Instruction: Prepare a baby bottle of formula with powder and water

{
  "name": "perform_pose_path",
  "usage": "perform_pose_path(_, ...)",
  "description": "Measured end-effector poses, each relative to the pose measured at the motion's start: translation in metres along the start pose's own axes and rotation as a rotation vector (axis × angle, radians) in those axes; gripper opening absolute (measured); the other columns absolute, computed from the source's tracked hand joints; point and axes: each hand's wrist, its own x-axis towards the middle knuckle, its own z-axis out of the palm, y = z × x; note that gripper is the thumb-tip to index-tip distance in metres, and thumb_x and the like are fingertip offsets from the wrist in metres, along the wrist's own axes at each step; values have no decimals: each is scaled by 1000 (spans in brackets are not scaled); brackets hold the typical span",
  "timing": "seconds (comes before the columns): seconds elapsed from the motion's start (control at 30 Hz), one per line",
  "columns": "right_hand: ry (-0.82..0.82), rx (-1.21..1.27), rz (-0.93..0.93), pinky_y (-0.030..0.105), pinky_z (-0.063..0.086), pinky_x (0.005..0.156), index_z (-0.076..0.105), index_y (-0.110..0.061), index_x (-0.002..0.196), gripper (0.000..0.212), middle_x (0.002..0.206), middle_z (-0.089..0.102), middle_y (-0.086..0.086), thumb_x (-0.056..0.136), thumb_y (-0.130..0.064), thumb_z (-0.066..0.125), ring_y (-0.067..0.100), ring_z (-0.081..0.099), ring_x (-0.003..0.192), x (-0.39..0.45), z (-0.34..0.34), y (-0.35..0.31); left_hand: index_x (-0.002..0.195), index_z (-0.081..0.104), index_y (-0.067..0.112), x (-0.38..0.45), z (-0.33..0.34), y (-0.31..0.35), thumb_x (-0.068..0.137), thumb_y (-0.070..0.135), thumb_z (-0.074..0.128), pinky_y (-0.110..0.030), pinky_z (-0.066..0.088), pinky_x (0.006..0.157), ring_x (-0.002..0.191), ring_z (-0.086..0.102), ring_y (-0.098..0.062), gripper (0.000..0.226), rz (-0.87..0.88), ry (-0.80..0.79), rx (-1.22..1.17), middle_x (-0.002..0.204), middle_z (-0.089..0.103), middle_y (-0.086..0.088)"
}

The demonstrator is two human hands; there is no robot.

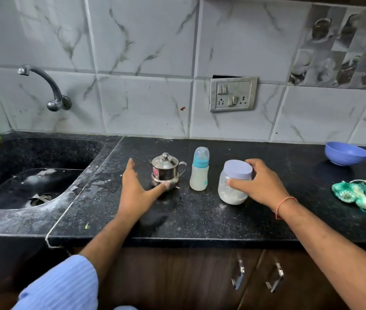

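Two hands are out over the surface, and I read them differently. My right hand is wrapped round the powder jar, thumb across its clear front wall and fingers curled behind the lilac lid, so it grips the jar, which stands upright with white powder filling only its bottom part. My left hand is spread and relaxed, holding nothing, with the thumb tip touching the base of the small steel pot (its knobbed lid sits on top, and I cannot see what is inside).

Between pot and jar stands the baby bottle, upright, apart from both, its blue collar and clear cap in place. It looks filled with a pale, milky liquid to well above half, so I judge the mixing largely done, and what remains is probably tidying: putting the jar and pot away. The lid on the jar fits that reading, though whether the bottle has been shaken I cannot tell.

As for writing, little can be read. The pot carries a red sticker whose print is too small to make out, and the bottle shows a tiny teal mark low on its side, also illegible. The jar bears no label that I can see.

Farther out, a blue bowl sits on the right and a sink lies to the left.
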Motion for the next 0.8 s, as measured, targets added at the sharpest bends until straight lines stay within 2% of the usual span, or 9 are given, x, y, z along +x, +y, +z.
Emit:
perform_pose_path(0.07, 7, 63, 26, 34, 52, 92, 58, -29, 137, 80, 131, 69, -6, 69, -54, 93, 18, 65, 114, 10, 2, 10, 177, 5, 16, 13, -3, -6, 76, 41, 100, -45, 32, 134, 164, 35, -29, 141, -67, -54, -55, 181, 27, -7)
perform_pose_path(0.23, 5, 219, 13, 28, 51, 91, 62, -36, 137, 72, 126, 70, -15, 72, -43, 95, 10, 67, 112, 26, 9, 23, 175, 17, 12, 33, -1, -14, 60, 42, 101, -48, 41, 130, 155, 51, -24, 146, -129, -181, -184, 170, 49, -8)
perform_pose_path(0.33, -3, 266, -11, 24, 50, 91, 62, -38, 140, 73, 126, 70, -18, 74, -41, 94, 4, 66, 114, 32, 12, 30, 173, 27, 7, 40, 3, -17, 68, 25, 102, -44, 48, 126, 141, 64, -19, 130, -119, -200, -219, 159, 62, -10)
perform_pose_path(0.5, -11, 321, -15, 27, 52, 100, 59, -38, 147, 81, 130, 69, -20, 74, -40, 94, -10, 62, 114, 40, 17, 37, 165, 44, 9, 42, 8, -23, 76, 18, 101, -31, 54, 114, 132, 70, -13, 106, -85, -169, -217, 155, 66, -5)
perform_pose_path(0.67, -14, 329, -30, 32, 54, 105, 58, -37, 149, 82, 133, 70, -18, 75, -40, 94, -5, 64, 117, 45, 22, 39, 164, 46, 8, 43, 9, -25, 77, 16, 100, -23, 54, 109, 130, 70, -8, 103, -78, -153, -217, 154, 67, -3)
perform_pose_path(0.8, -17, 339, -32, 37, 54, 109, 57, -40, 149, 86, 134, 70, -18, 71, -44, 94, -1, 65, 120, 48, 23, 43, 165, 45, 8, 43, 11, -27, 78, 20, 100, -26, 53, 113, 133, 69, -9, 103, -63, -149, -197, 154, 67, -3)
